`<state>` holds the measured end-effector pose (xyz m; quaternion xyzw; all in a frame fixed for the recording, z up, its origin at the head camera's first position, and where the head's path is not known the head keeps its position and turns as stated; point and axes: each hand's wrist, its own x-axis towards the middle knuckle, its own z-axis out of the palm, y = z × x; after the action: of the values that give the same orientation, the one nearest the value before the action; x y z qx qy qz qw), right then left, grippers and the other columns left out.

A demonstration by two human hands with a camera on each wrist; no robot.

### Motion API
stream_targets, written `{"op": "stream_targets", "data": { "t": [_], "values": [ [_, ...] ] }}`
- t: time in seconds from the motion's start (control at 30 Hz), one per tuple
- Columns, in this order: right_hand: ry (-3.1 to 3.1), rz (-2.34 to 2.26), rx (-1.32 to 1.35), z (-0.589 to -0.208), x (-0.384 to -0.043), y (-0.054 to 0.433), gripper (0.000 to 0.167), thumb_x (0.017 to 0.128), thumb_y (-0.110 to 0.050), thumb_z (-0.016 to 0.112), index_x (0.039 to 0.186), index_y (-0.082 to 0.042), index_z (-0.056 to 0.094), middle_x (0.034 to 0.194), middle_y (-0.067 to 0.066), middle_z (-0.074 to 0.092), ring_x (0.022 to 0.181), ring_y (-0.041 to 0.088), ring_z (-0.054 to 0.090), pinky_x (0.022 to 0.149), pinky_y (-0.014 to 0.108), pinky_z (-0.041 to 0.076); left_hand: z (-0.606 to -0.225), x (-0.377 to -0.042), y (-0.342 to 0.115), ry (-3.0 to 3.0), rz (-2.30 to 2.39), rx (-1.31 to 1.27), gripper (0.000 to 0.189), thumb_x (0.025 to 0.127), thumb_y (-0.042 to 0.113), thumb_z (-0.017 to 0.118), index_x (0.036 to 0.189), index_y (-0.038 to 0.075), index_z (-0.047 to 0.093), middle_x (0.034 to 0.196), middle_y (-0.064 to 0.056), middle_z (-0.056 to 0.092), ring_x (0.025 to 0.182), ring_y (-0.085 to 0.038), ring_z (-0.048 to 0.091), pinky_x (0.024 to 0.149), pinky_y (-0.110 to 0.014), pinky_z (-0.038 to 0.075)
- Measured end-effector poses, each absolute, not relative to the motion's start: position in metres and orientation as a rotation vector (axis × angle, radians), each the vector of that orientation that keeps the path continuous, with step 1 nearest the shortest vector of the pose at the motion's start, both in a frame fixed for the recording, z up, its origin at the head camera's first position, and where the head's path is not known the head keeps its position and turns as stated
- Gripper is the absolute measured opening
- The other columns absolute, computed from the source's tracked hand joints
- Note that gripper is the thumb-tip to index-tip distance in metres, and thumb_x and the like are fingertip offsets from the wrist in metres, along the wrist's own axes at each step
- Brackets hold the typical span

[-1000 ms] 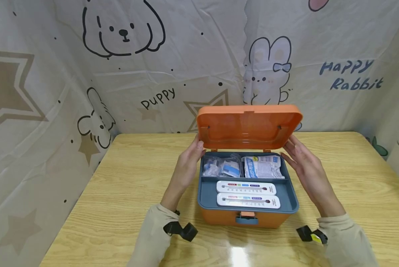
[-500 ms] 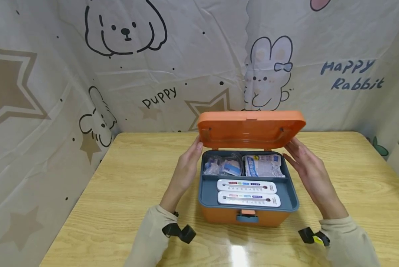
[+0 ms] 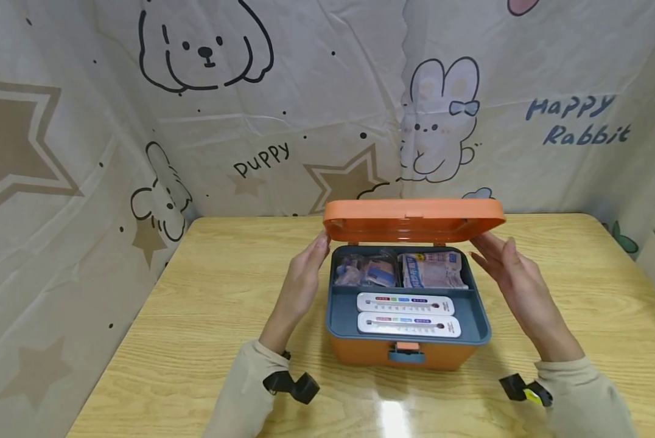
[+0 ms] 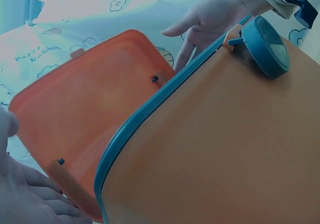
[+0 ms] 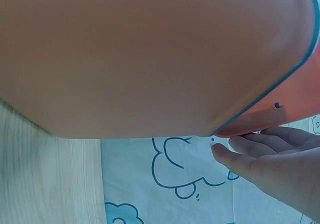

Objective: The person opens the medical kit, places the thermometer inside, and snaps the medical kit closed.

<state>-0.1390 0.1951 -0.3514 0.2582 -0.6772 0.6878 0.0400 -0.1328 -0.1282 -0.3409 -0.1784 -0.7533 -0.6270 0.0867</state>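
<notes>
An orange first-aid box [image 3: 360, 354] with a dark blue-grey tray stands on the table, its hinged lid [image 3: 415, 210] tilted partway over the back. My left hand [image 3: 302, 274] touches the lid's left edge with extended fingers. At the right edge of the lid my right hand [image 3: 519, 280] lies with straight fingers against it, seen also in the right wrist view. Two white thermometers [image 3: 406, 304] lie side by side in the tray's front section. Behind them are a clear bag of small items [image 3: 355, 271] and a white and blue gauze packet [image 3: 431, 271].
A blue-grey latch [image 3: 406, 354] hangs on the box's front. The wooden table [image 3: 218, 304] extends on both sides of the box. A printed curtain [image 3: 305, 109] with cartoon drawings hangs behind and at the sides.
The lid has swung forward and down, so less of its inside shows. Both hands have stayed at its sides, the right one shifting slightly outward.
</notes>
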Motion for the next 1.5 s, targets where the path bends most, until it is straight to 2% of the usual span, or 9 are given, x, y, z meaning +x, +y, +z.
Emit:
{"op": "stream_targets", "data": {
  "t": [0.13, 0.37, 0.53, 0.7, 0.93, 1.23, 1.5],
  "values": [
    [-2.127, 2.068, 0.781, -0.351, -0.135, 0.195, 0.05, 0.108, -0.026, 0.017, 0.151, -0.004, 0.028, 0.156, 0.007, 0.031, 0.142, 0.012, 0.029, 0.105, 0.015, 0.033, -0.342, -0.131, -0.131, -2.233, -1.926, -0.544, 0.058, 0.105, 0.033, 0.032, 0.146, -0.009, 0.031, 0.152, -0.021, 0.031, 0.141, -0.027, 0.03, 0.112, -0.041, 0.029],
    [-2.141, 2.06, 0.765, -0.351, -0.13, 0.192, 0.049, 0.108, -0.025, 0.017, 0.152, -0.006, 0.029, 0.157, 0.006, 0.029, 0.143, 0.012, 0.025, 0.105, 0.014, 0.032, -0.341, -0.128, -0.135, -2.195, -2.004, -0.578, 0.058, 0.104, 0.029, 0.033, 0.144, -0.013, 0.03, 0.151, -0.027, 0.029, 0.141, -0.032, 0.029, 0.113, -0.042, 0.028],
    [-2.135, 2.071, 0.78, -0.353, -0.127, 0.193, 0.051, 0.108, -0.028, 0.014, 0.152, -0.006, 0.03, 0.157, 0.004, 0.029, 0.144, 0.012, 0.023, 0.105, 0.014, 0.032, -0.341, -0.125, -0.135, -2.207, -2.049, -0.59, 0.063, 0.104, 0.038, 0.03, 0.147, -0.008, 0.028, 0.154, -0.022, 0.027, 0.142, -0.029, 0.028, 0.114, -0.041, 0.025],
    [-2.151, 2.072, 0.776, -0.355, -0.124, 0.195, 0.052, 0.108, -0.029, 0.013, 0.152, -0.007, 0.03, 0.156, 0.002, 0.032, 0.145, 0.014, 0.022, 0.105, 0.013, 0.033, -0.341, -0.12, -0.136, -2.21, -2.07, -0.597, 0.069, 0.104, 0.045, 0.026, 0.147, -0.009, 0.028, 0.153, -0.022, 0.028, 0.141, -0.03, 0.029, 0.115, -0.039, 0.023],
    [-2.115, 2.131, 0.818, -0.359, -0.12, 0.197, 0.053, 0.108, -0.028, 0.012, 0.151, -0.004, 0.031, 0.151, 0.001, 0.039, 0.143, 0.011, 0.026, 0.106, 0.015, 0.032, -0.346, -0.117, -0.134, -2.208, -1.946, -0.726, 0.063, 0.105, 0.038, 0.025, 0.147, -0.009, 0.027, 0.154, -0.021, 0.028, 0.143, -0.028, 0.025, 0.116, -0.04, 0.021],
    [-2.095, 2.178, 0.834, -0.364, -0.118, 0.199, 0.051, 0.108, -0.025, 0.014, 0.149, -0.003, 0.034, 0.146, 0.0, 0.043, 0.139, 0.008, 0.031, 0.104, 0.014, 0.032, -0.351, -0.115, -0.136, -2.249, -1.875, -0.758, 0.06, 0.106, 0.035, 0.024, 0.149, -0.007, 0.024, 0.156, -0.017, 0.025, 0.145, -0.022, 0.02, 0.117, -0.04, 0.018],
    [-2.087, 2.125, 0.91, -0.371, -0.112, 0.201, 0.06, 0.106, -0.032, 0.005, 0.148, 0.001, 0.033, 0.144, 0.0, 0.046, 0.137, 0.008, 0.034, 0.106, 0.013, 0.028, -0.356, -0.11, -0.137, -2.276, -1.821, -0.793, 0.06, 0.105, 0.036, 0.029, 0.152, 0.0, 0.02, 0.156, -0.014, 0.026, 0.144, -0.021, 0.023, 0.116, -0.039, 0.021]
  ]
}}
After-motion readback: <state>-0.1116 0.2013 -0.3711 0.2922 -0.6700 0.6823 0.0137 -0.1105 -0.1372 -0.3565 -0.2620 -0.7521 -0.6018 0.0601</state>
